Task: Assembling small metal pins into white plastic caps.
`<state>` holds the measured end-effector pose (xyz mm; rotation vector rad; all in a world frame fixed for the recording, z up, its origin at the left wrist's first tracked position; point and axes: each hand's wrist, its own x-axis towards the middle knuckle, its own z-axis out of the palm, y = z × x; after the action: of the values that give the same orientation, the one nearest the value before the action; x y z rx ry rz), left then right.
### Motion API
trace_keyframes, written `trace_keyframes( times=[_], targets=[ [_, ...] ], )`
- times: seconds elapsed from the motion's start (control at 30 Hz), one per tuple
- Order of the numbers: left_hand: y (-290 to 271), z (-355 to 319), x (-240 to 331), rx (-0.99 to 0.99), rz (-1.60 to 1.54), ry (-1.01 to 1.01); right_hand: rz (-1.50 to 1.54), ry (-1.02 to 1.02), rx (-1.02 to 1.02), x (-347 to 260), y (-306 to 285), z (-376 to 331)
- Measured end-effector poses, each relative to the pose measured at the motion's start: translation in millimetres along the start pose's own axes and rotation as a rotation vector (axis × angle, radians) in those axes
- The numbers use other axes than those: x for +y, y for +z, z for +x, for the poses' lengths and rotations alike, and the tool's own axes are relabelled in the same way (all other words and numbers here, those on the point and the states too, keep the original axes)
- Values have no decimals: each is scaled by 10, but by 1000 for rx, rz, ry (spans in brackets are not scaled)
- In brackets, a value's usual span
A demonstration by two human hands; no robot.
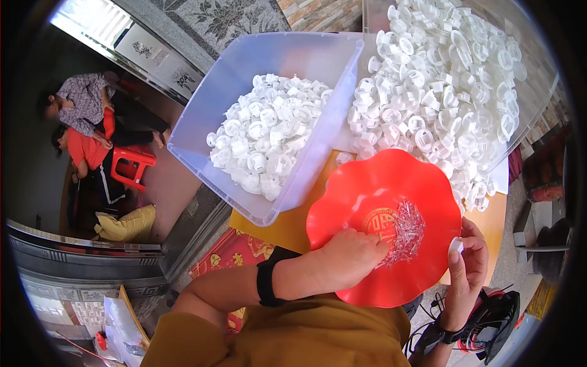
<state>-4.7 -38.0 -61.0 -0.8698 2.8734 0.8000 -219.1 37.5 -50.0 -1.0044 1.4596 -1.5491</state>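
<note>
My left hand (342,262) reaches into a red bowl (342,208) with a wavy rim. Its fingers are closed at the near edge of a heap of small clear plastic pins (408,232); whatever they pinch is hidden from this side. Beside the bowl's right rim, my right hand (468,266) grips a small white plastic part (456,245) between thumb and fingers. A gold printed emblem shows on the bowl's bottom, partly covered by the pins.
Left of the bowl stands a translucent bin (202,153) with many white plastic parts (260,134). A larger heap of similar parts (440,85) fills a clear container behind the bowl. Two people (88,116) sit at far left by a red stool (131,164).
</note>
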Motion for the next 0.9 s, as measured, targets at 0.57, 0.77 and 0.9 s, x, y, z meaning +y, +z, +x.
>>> trace_keyframes(
  times=[0.57, 0.77, 0.9],
  targets=[
    [-345, -546, 274, 253, -106, 90, -186, -76, 140, -93, 208, -23],
    [-742, -722, 454, 208, -529, 255, -51, -11, -90, -317, 34, -168],
    [-851, -693, 390, 368, -830, 331, 483, 135, -359, -362, 283, -116]
  ],
)
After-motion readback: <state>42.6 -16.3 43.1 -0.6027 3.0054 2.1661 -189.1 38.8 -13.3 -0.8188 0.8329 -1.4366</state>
